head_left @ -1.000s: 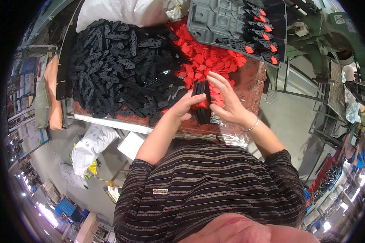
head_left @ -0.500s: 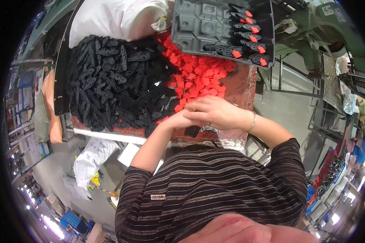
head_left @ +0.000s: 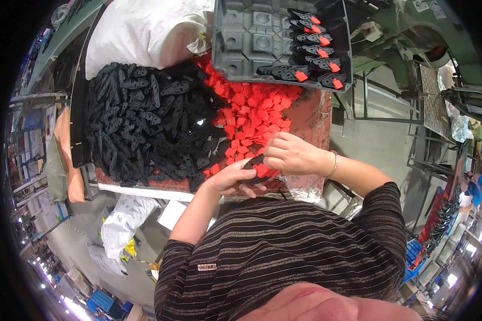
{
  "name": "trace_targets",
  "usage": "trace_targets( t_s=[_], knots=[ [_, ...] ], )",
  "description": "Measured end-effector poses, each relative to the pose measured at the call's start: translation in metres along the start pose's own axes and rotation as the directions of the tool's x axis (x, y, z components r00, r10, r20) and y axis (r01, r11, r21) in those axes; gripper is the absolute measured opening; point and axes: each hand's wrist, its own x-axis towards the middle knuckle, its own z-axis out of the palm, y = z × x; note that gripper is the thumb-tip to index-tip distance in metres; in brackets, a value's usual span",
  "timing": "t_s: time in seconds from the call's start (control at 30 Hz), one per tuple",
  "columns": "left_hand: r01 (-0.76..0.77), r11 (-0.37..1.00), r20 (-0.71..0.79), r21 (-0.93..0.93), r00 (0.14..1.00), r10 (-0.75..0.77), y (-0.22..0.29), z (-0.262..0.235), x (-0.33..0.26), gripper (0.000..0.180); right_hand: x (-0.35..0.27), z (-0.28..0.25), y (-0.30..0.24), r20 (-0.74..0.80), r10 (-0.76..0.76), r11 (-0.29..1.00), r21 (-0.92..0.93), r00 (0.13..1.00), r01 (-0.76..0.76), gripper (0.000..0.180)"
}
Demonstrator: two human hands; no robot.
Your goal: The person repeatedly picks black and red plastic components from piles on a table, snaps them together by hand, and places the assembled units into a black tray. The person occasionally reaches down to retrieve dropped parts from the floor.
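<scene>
Left hand (head_left: 229,179) clamped round black part (head_left: 255,161), red piece (head_left: 262,170) against it, over surface's (head_left: 309,119) near edge. Right hand (head_left: 295,154) close at its far end, fingers bunched; grip unclear.

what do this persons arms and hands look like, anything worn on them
Dark sleeves with thin pale stripes end around the elbows, leaving the forearms bare. The left hand and right hand are gloveless. A thin, pale bangle circles the right wrist.
</scene>
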Motion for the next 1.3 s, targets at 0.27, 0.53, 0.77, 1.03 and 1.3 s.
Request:
trace_targets(
  t_s=[0.27, 0.53, 0.77, 1.03, 1.3],
  knots=[
    [0.058, 0.716, -0.253, 0.696, 0.953, 0.169, 0.025, 0.042, 0.022, 0.044, -0.002, 0.002, 0.007, 0.28, 0.177, 0.983, 0.004, 0.943, -0.186, 0.075],
    [-0.325, 0.885, -0.275, 0.332, 0.864, 0.421, 0.018, 0.013, 0.028, 0.052, -0.005, -0.043, 0.093, 0.25, 0.457, 0.887, -0.051, 0.854, -0.46, 0.05],
    [-0.246, 0.906, -0.479, 0.345, 0.784, 0.395, -0.015, -0.029, 0.014, 0.048, -0.043, -0.075, 0.196, -0.152, 0.583, 0.803, -0.039, 0.798, -0.594, 0.054],
    [-0.256, 0.908, -0.509, 0.331, 0.762, 0.4, -0.016, -0.034, 0.028, 0.045, -0.018, -0.012, 0.264, -0.056, 0.53, 0.836, -0.135, 0.846, -0.533, 0.054],
    [-0.295, 0.927, -0.605, 0.232, 0.702, 0.376, -0.031, -0.045, 0.022, 0.041, -0.021, 0.029, 0.305, 0.127, 0.546, 0.827, -0.241, 0.828, -0.508, 0.058]
  ],
)
